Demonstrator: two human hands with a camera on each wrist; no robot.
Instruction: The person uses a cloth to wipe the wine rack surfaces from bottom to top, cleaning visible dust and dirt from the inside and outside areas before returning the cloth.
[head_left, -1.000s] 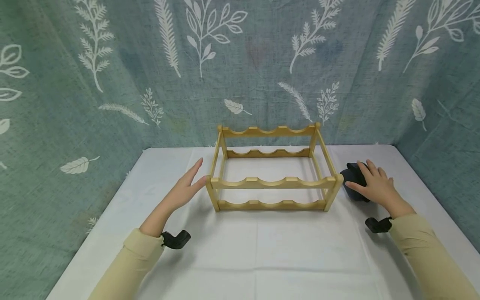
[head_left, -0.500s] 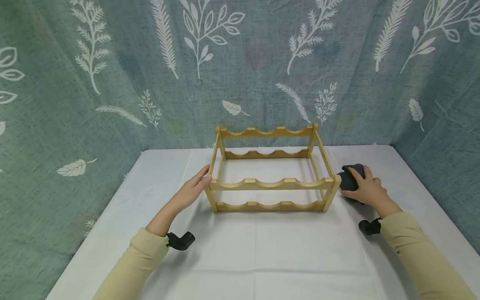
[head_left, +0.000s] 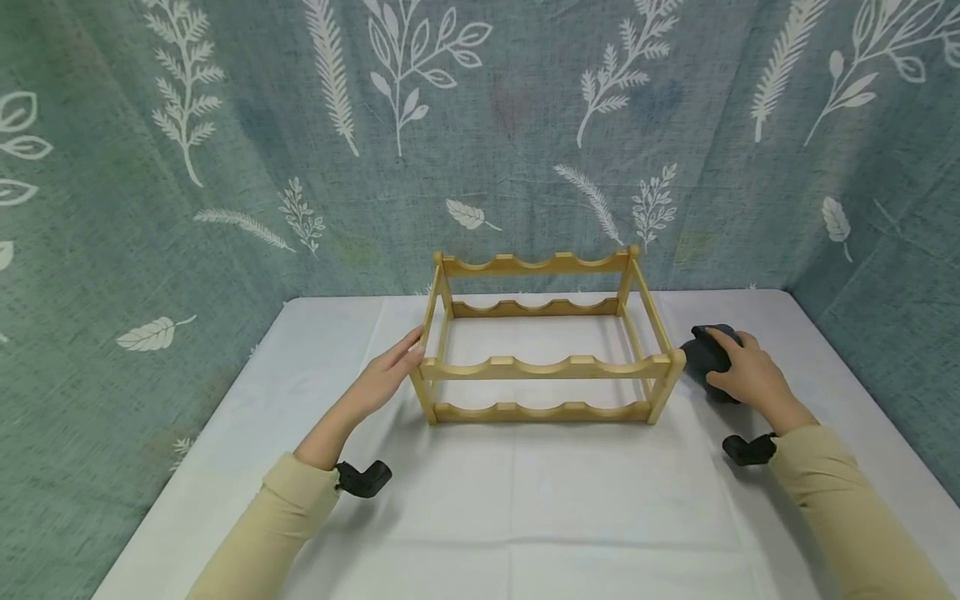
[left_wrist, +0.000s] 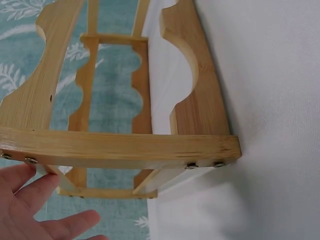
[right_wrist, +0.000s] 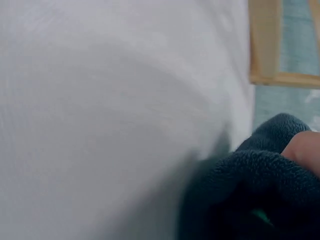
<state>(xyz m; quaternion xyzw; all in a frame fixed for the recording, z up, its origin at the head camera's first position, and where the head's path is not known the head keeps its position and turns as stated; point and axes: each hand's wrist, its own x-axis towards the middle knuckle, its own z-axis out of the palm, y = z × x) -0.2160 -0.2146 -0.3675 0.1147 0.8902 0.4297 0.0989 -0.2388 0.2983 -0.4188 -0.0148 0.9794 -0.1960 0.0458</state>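
A two-tier bamboo bottle rack (head_left: pixel 540 367) with scalloped rails stands upright on the table. My left hand (head_left: pixel 378 383) rests on its left end at the near upper corner. In the left wrist view the fingers (left_wrist: pixel 72 225) are spread, with two fingertips right at the end post by the screw heads. On the right, my right hand (head_left: pixel 752 375) holds a bunched dark teal plush cloth (head_left: pixel 703 357) beside the rack's right front leg. Up close in the right wrist view, a finger (right_wrist: pixel 306 150) presses into the folded fuzzy cloth (right_wrist: pixel 250 175); the other fingers are hidden.
White cloth covers the table (head_left: pixel 555 508), with fold creases across it. A blue-green curtain (head_left: pixel 517 192) printed with white leaves hangs behind and along both sides. Black cameras (head_left: pixel 363 479) are strapped to both wrists.
My left hand has moved right, from just beside the rack onto its left end. My right hand has closed its fingers on the cloth, shifting left and then slightly back right.
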